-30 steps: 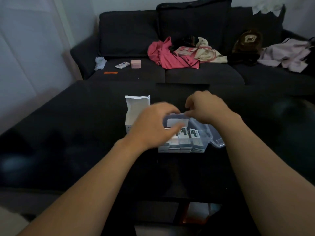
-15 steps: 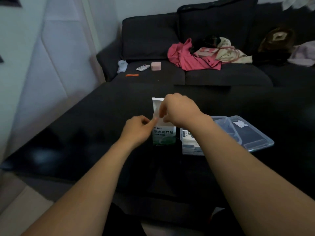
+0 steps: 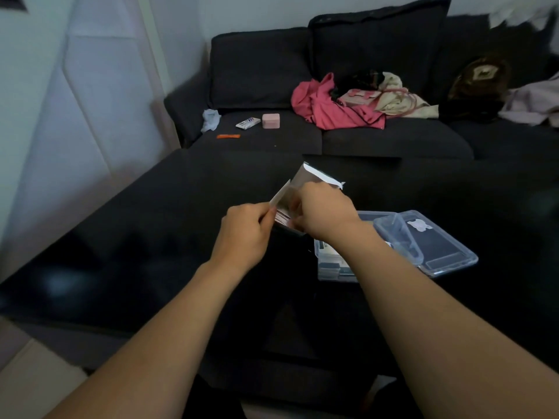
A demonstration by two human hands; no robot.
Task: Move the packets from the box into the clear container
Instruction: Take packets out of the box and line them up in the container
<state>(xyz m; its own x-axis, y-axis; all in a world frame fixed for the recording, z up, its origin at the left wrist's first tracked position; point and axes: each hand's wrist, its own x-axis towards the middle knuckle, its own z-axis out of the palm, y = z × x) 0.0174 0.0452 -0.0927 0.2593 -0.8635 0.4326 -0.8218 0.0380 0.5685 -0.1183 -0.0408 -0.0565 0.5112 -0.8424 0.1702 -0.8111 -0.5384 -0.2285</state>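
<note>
Pulling more packets [image 3: 283,216] is the step you're on: your left grip [image 3: 245,234] pinches the side flap of the box [image 3: 298,189] and holds it tilted over the counter [image 3: 169,213], mouth toward you. Your right grip [image 3: 322,211] has its fingers curled at the box mouth, pinching at the packets inside; whether a packet is actually caught, can't tell, the fingertips are hidden.

Progress looks like midway or later. Container [image 3: 329,261] sits just right of the box, partly under your right forearm, and already shows rows of packets stacked inside. Pinkish packet edges still show in the box, so some are left; how many, can't tell. Container lid [image 3: 435,249] is off, lying against the container's right side.

Room to move:
- Path from box to container is short, and its open top is clear apart from your own forearm over it.
- Container's near edge stands well back from the counter's front edge, so there's little risk of knocking it off.
- Lid lies in the way of any sweep to the right; keep the right elbow in.
- Left half of the counter gives room to set the box down.
- Sofa [image 3: 272,71] with clothes [image 3: 332,110] is beyond the far edge, out of your way.
</note>
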